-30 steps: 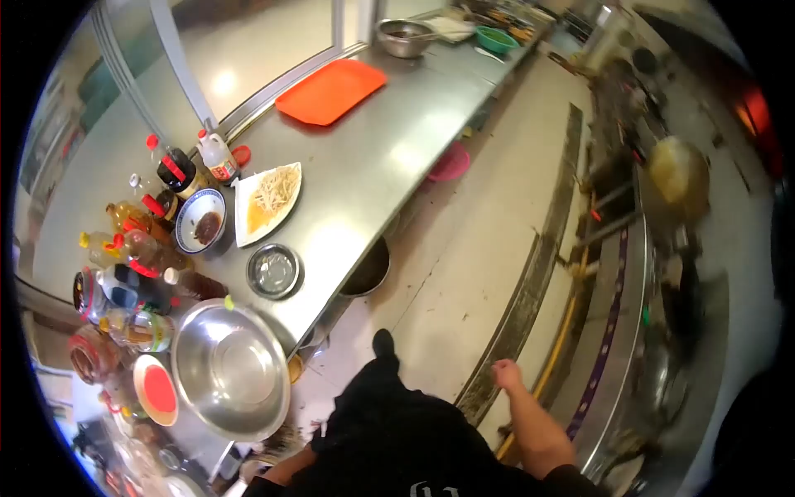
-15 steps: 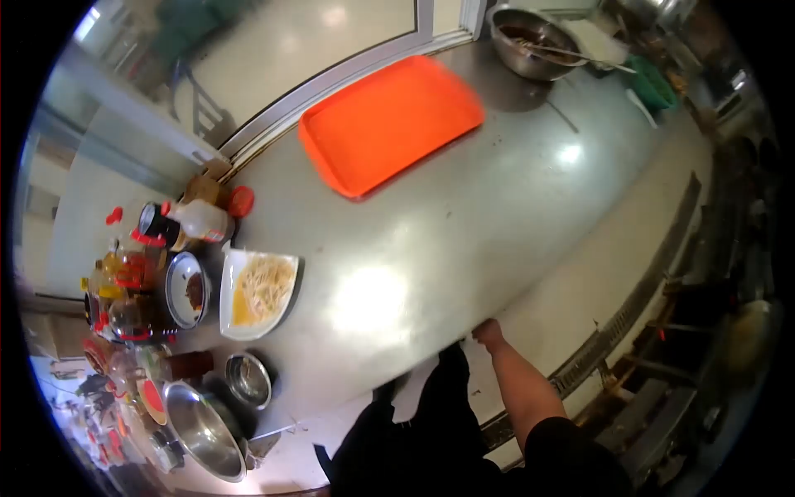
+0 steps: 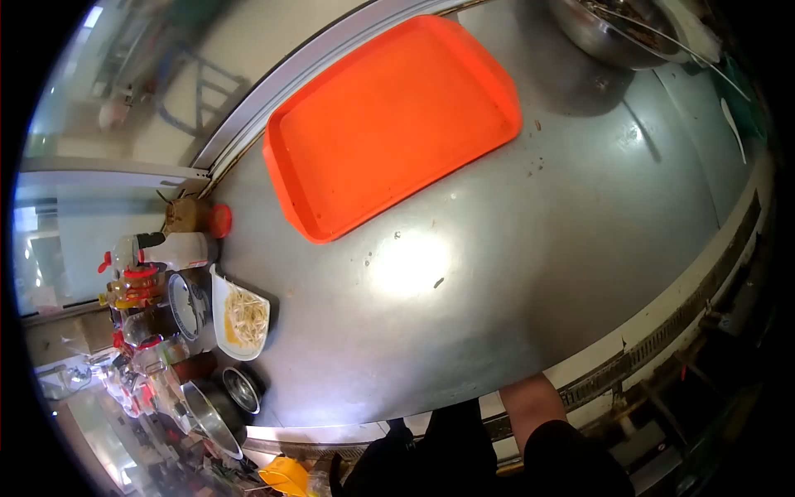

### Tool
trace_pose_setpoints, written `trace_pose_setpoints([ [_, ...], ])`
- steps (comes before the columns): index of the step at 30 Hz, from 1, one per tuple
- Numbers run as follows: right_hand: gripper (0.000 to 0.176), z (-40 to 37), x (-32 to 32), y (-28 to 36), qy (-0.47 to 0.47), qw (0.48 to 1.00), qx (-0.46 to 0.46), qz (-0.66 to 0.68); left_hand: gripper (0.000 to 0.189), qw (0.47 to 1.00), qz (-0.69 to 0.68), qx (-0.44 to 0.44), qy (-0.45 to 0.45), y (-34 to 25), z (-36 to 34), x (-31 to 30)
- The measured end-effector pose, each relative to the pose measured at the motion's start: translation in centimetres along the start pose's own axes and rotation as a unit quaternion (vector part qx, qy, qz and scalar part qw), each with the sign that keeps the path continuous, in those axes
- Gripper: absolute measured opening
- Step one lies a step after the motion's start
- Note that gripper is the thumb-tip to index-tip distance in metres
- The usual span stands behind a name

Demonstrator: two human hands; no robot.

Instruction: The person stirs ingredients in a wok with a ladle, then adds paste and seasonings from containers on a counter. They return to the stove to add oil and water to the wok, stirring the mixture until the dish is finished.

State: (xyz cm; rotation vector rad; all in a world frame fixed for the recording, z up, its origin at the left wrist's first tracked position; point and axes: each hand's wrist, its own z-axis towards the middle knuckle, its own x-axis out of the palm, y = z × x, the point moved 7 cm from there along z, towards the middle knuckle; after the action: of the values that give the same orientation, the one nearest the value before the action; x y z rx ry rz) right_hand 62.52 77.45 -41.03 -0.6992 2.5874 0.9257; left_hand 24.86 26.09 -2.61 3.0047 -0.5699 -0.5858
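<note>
My right forearm (image 3: 532, 406), bare below a black sleeve (image 3: 563, 451), reaches to the front edge of the steel table (image 3: 513, 298). My right hand is hidden under that edge, so its fingers do not show. My left hand is out of the picture. Across the table, by the window ledge, lies an orange tray (image 3: 389, 124) with a few dark specks in it. To the left stands a white dish (image 3: 219, 311) of pale shredded food (image 3: 247, 316) over something yellow.
At the far right a large steel bowl (image 3: 592, 37) holds dark food and a long-handled utensil. Along the left stand a blue-rimmed bowl (image 3: 184, 306), bottles and jars, a small steel bowl (image 3: 242, 389) and a larger steel basin (image 3: 211, 418). A yellow container (image 3: 284, 476) sits lower down.
The view has shifted closer over the table, and the orange tray looks larger. My right hand, seen closed at the table edge before, is now hidden beneath it. A yellow container has come into view.
</note>
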Motion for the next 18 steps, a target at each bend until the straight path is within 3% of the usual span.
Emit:
trace_pose_setpoints([
  [11,0.033,-3.3,-4.4,-0.8,-0.042,0.980,0.006,0.196,0.030,0.999,0.031,-0.017,0.026,-0.3,-2.4,2.3],
  [18,0.037,-15.0,-16.9,-1.3,-0.057,0.928,-0.044,0.364,0.031,0.997,0.050,0.024,0.053,1.2,-1.0,4.6],
])
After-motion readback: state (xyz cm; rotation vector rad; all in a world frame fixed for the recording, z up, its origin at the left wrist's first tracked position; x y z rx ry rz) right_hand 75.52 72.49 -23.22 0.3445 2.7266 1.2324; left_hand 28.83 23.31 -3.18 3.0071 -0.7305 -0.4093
